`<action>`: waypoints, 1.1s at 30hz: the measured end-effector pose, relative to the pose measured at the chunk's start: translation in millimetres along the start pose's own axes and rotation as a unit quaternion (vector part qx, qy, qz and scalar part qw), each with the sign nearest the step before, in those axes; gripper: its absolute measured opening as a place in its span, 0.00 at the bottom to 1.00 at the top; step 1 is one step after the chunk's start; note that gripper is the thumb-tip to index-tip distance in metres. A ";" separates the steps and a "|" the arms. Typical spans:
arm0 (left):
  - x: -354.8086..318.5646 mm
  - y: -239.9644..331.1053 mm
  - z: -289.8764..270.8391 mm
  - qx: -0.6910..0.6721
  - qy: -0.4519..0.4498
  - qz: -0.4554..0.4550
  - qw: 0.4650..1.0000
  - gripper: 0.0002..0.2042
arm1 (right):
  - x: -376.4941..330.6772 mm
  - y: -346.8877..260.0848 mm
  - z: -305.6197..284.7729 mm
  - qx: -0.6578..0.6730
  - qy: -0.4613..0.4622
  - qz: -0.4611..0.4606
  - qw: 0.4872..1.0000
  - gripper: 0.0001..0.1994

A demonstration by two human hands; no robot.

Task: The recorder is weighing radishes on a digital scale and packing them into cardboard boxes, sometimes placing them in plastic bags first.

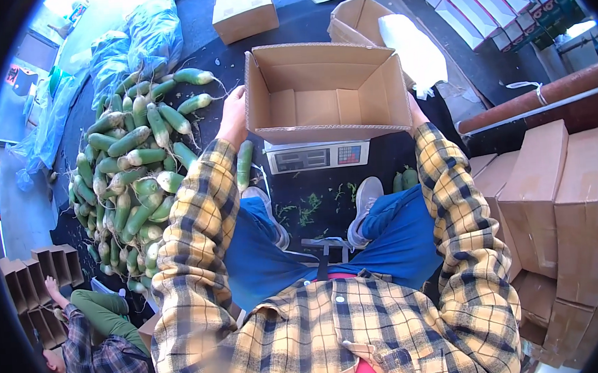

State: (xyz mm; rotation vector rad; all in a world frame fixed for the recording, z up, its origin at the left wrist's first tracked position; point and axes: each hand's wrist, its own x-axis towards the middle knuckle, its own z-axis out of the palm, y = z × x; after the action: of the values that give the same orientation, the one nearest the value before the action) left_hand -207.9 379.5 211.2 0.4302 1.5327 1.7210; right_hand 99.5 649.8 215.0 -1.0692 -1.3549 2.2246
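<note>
An open cardboard box (321,63) stands over a digital scale (298,160), with nothing visible inside it. My left hand (234,116) grips the box's left side. At the opposite end, my right hand (416,113) holds the right side, its fingers mostly hidden behind the cardboard. The box covers the scale's top, so I cannot tell whether it rests on it. A long green radish (245,165) lies just below my left hand. To the left spreads a big heap of green radishes (129,164) with pale, rooty ends.
Blue plastic bags (153,34) lie beyond the heap. A closed carton (245,13) and a white bag (413,50) are at the back. Several cartons (535,198) stack up on the right, below a brown pipe (542,97). Another person (106,359) sits at lower left beside open boxes.
</note>
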 end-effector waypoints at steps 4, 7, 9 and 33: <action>14.1 -7.7 -10.1 -0.024 0.074 -0.130 0.988 0.24 | 11.8 3.8 33.6 0.006 0.042 0.008 0.999 0.21; 11.8 7.6 11.5 -0.042 0.056 -0.162 0.984 0.35 | 30.7 10.9 12.5 -0.018 0.050 -0.013 0.998 0.23; 14.2 8.4 2.2 -0.047 0.015 -0.163 0.985 0.41 | 42.2 14.1 15.0 -0.018 0.033 -0.012 0.999 0.24; -61.1 75.9 104.3 0.511 0.078 0.422 0.745 0.22 | -210.4 -133.9 186.0 -0.014 -0.528 -0.343 0.777 0.17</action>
State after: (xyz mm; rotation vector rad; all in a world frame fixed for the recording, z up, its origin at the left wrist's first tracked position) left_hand -120.5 408.4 320.2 1.8042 2.5859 1.2799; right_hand 88.7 473.2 470.8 0.8141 -1.7176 2.1457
